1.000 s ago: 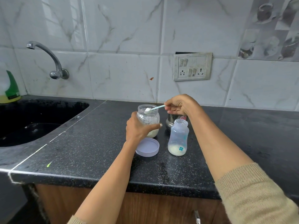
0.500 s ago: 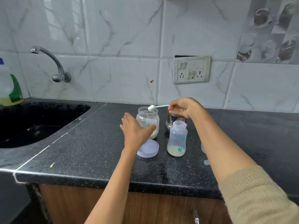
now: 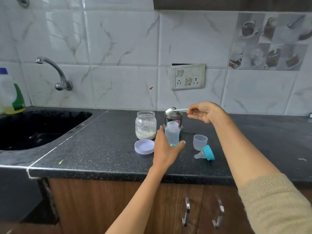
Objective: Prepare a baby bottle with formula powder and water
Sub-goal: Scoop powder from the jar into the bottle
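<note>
**poster1:** Since half a second back we've let go of the clear glass jar of white formula powder (image 3: 145, 125) and slid our left hand (image 3: 166, 149) across to the small translucent plastic baby bottle (image 3: 172, 135). The heaped scoop has come away from the jar mouth too, and now hangs up near the steel canister (image 3: 173, 118) behind the bottle.

**poster2:** Yep. Left fingers are spread wide, thumb on the right of the bottle and the rest on its left, cupping it but not clamped yet as far as we can tell. Our right hand (image 3: 206, 113) pinches the tail end of the thin pale-blue plastic measuring scoop (image 3: 177, 110) between thumb and fingertips, bowl about level.

**poster1:** Handling-wise, we reckon that bottle is super light, with just a bit of powder in the bottom. Narrow, smooth plastic, open mouth, standing upright on the black speckled countertop (image 3: 101, 149) right in front of the canister. It'd tip with a nudge.

**poster2:** So we'd grab it round the lower body, firm but not squeezing since the wall probably flexes. The scoop is the fussy bit: loose powder, piled high, it'll spill if we tilt early.

**poster1:** Lilac jar lid (image 3: 144, 146) sits left of the hand; teal-ringed teat (image 3: 205, 153) and clear cap (image 3: 200, 141) are off to the right.
</note>
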Demonstrator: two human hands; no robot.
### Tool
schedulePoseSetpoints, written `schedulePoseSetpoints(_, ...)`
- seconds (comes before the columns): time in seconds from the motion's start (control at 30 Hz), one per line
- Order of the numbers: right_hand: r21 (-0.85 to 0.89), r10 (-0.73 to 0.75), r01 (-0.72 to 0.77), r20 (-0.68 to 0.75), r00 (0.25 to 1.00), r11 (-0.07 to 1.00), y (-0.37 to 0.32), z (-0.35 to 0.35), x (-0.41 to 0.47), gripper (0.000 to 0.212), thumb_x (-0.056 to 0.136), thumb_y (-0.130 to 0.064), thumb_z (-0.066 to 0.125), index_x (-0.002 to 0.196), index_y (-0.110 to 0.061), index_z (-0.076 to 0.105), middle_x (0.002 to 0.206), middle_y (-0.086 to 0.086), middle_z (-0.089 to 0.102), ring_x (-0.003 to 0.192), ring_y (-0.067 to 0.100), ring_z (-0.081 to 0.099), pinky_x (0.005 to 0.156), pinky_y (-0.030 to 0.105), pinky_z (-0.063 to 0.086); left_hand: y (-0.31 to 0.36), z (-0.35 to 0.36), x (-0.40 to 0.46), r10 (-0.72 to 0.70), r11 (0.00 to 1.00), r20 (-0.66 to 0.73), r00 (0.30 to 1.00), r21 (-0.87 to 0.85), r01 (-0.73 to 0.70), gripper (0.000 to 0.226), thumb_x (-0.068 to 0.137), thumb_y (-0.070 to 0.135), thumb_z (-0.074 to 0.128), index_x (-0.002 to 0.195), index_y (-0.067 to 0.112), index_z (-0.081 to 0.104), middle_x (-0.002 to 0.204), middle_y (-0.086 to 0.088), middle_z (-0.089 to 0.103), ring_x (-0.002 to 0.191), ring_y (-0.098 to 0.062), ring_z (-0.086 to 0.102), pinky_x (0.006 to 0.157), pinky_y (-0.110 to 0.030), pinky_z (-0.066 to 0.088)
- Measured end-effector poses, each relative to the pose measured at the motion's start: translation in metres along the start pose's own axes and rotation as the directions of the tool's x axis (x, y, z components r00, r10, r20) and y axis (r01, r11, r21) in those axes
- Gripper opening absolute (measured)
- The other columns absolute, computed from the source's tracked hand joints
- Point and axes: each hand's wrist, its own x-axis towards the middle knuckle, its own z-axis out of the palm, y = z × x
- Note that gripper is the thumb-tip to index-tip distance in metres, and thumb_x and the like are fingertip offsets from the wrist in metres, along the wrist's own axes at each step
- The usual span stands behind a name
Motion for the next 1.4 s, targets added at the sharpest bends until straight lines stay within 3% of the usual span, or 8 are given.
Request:
schedulePoseSetpoints(0.2, 0.010, -0.007, 0.007, -0.015, 1.000, 1.000, 0.005, -0.019, -0.017, 0.018, 0.091, 0.000, 0.054, 0.074, 0.000, 0.054, 0.036, 0.004, 0.058, 0.032, 0.008, 0.057, 0.037, 0.021, 0.051, -0.002, 0.015, 0.017, -0.039, 0.998, -0.052, 0.998, 0.040, 0.041, 0.084, 0.073, 0.035, 0.075, 0.135, -0.001, 0.031, 0.137, -0.018, 0.043, 0.127, -0.034, 0.040, 0.103, -0.049, 0.038)
schedulePoseSetpoints(0.37, 0.015, -0.006, 0.007, -0.033, 0.999, 1.000, 0.012, -0.029, -0.025, 0.016, 0.090, 0.001, 0.055, 0.074, -0.001, 0.054, 0.037, 0.004, 0.058, 0.032, 0.008, 0.058, 0.037, 0.022, 0.051, -0.011, 0.022, 0.018, -0.015, 0.999, -0.095, 0.995, 0.038, 0.019, 0.052, 0.077, 0.021, 0.073, 0.119, 0.007, 0.046, 0.118, -0.010, 0.058, 0.108, -0.028, 0.053, 0.082, -0.032, 0.043)
schedulePoseSetpoints(0.47, 0.013, -0.005, 0.005, -0.033, 0.999, 1.000, 0.017, -0.031, -0.026, 0.016, 0.090, 0.001, 0.056, 0.074, 0.000, 0.055, 0.037, 0.004, 0.059, 0.033, 0.008, 0.058, 0.038, 0.022, 0.052, -0.015, 0.023, 0.017, -0.002, 1.000, -0.111, 0.994, 0.017, 0.004, 0.045, 0.080, 0.017, 0.070, 0.119, 0.009, 0.048, 0.117, -0.008, 0.060, 0.106, -0.026, 0.055, 0.081, -0.029, 0.043)
schedulePoseSetpoints(0.87, 0.009, -0.016, 0.016, -0.028, 0.999, 1.000, 0.024, -0.020, -0.028, 0.014, 0.089, 0.002, 0.057, 0.075, -0.001, 0.057, 0.037, 0.002, 0.058, 0.033, 0.007, 0.058, 0.041, 0.021, 0.052, -0.018, 0.023, 0.019, 0.018, 0.999, -0.108, 0.994, 0.033, -0.015, 0.047, 0.082, 0.019, 0.069, 0.123, 0.009, 0.047, 0.120, -0.007, 0.059, 0.109, -0.025, 0.053, 0.088, -0.035, 0.046)
schedulePoseSetpoints(1.0, -0.005, -0.028, 0.028, -0.027, 0.999, 1.000, 0.023, -0.017, -0.030, 0.012, 0.089, 0.001, 0.056, 0.077, 0.001, 0.058, 0.037, 0.001, 0.058, 0.032, 0.006, 0.057, 0.041, 0.020, 0.052, -0.018, 0.022, 0.021, 0.012, 1.000, -0.103, 0.995, 0.029, -0.009, 0.043, 0.082, 0.018, 0.069, 0.119, 0.009, 0.048, 0.117, -0.007, 0.059, 0.106, -0.025, 0.053, 0.080, -0.030, 0.042)
schedulePoseSetpoints(1.17, -0.023, -0.057, 0.056, -0.068, 0.996, 0.998, 0.022, -0.013, -0.030, 0.011, 0.084, 0.003, 0.063, 0.093, 0.009, 0.059, 0.068, 0.011, 0.061, 0.043, 0.010, 0.062, 0.043, 0.021, 0.054, -0.018, 0.021, 0.021, 0.006, 1.000, -0.096, 0.995, 0.015, -0.004, 0.044, 0.083, 0.021, 0.068, 0.120, 0.009, 0.047, 0.117, -0.008, 0.058, 0.106, -0.025, 0.053, 0.081, -0.030, 0.042)
schedulePoseSetpoints(1.27, -0.065, -0.090, 0.084, -0.081, 0.993, 0.994, 0.021, -0.010, -0.031, 0.011, 0.080, 0.001, 0.069, 0.088, 0.006, 0.062, 0.071, 0.011, 0.063, 0.059, 0.014, 0.062, 0.049, 0.023, 0.057, -0.019, 0.021, 0.022, 0.011, 1.000, -0.096, 0.995, 0.018, -0.009, 0.044, 0.084, 0.023, 0.068, 0.119, 0.009, 0.047, 0.117, -0.008, 0.059, 0.106, -0.025, 0.053, 0.081, -0.031, 0.042)
schedulePoseSetpoints(1.4, -0.104, -0.187, 0.178, -0.087, 0.978, 0.979, 0.017, -0.007, -0.032, 0.014, 0.075, 0.002, 0.073, 0.086, 0.005, 0.066, 0.071, 0.012, 0.066, 0.059, 0.013, 0.063, 0.054, 0.023, 0.058, -0.019, 0.021, 0.023, 0.016, 0.999, -0.092, 0.996, 0.038, -0.013, 0.044, 0.084, 0.023, 0.068, 0.120, 0.010, 0.047, 0.117, -0.007, 0.059, 0.107, -0.025, 0.053, 0.080, -0.030, 0.040)
